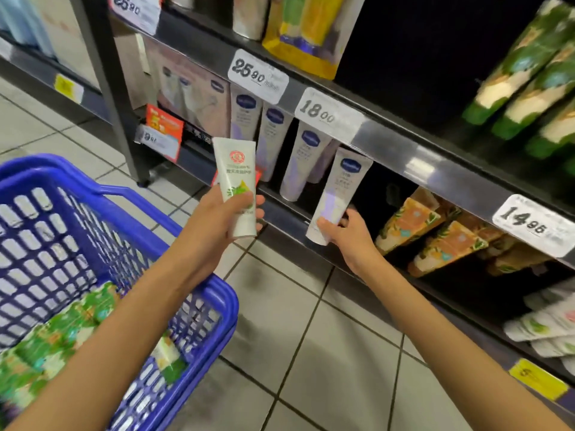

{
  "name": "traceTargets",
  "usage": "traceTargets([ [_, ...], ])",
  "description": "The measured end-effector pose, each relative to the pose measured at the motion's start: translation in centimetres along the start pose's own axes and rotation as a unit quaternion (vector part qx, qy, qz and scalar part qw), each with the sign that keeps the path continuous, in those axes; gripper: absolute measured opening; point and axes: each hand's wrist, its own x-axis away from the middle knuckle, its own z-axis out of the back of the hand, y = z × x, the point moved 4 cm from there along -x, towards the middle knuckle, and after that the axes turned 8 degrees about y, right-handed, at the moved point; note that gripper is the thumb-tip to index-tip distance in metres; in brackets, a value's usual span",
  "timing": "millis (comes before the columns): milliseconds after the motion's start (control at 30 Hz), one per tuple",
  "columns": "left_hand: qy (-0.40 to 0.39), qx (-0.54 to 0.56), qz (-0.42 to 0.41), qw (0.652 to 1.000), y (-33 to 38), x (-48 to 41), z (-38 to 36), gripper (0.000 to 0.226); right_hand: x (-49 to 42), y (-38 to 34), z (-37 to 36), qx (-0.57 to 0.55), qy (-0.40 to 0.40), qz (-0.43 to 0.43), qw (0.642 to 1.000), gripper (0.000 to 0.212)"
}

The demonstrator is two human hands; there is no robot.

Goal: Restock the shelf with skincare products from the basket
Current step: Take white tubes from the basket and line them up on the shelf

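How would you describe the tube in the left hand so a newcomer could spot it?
Look above the blue basket, before the shelf. The left hand holds a white tube upright there. Unlike the lilac tubes behind it, it bears a round red badge and green leaves.

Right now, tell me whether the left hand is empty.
No: the left hand grips a white tube with green print.

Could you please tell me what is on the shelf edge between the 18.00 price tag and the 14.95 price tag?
Nothing: in the head view, the shelf rail between the 18.00 price tag and the 14.95 price tag is bare grey metal.
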Motion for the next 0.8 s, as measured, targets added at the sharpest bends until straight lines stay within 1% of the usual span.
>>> traceTargets([
  [100, -0.002, 0.022, 0.015, 1.000, -0.4, -0.4, 0.1, 0.036, -1.9, -0.4, 0.0, 0.012, 0.055, 0.055, 0.997, 0.051],
  [200, -0.012, 0.040, 0.028, 0.999, -0.4, -0.4, 0.2, 0.037, -3.4, -0.2, -0.3, -0.007, 0.101, 0.075, 0.992, 0.051],
  [367, -0.005, 0.062, 0.041, 0.997, -0.3, -0.3, 0.3, 0.028, -4.4, 1.4, -1.4, 0.025, 0.085, 0.086, 0.992, 0.059],
  [433, -0.007, 0.086, 0.055, 0.995, -0.2, -0.3, 0.4, 0.025, -4.6, 1.9, -1.4, 0.040, 0.073, 0.085, 0.993, 0.060],
  [567, -0.007, 0.138, 0.086, 0.987, 0.2, -0.1, 0.5, 0.018, -4.8, 2.7, -1.2, 0.095, 0.078, 0.101, 0.987, 0.060],
  [667, 0.007, 0.165, 0.087, 0.983, 0.3, 0.1, 0.6, 0.018, -5.1, 2.4, -1.5, 0.096, 0.083, 0.110, 0.986, 0.059],
  [800, 0.011, 0.170, 0.084, 0.982, 0.4, 0.2, 0.5, 0.020, -5.4, 2.3, -1.7, 0.087, 0.083, 0.107, 0.987, 0.059],
])
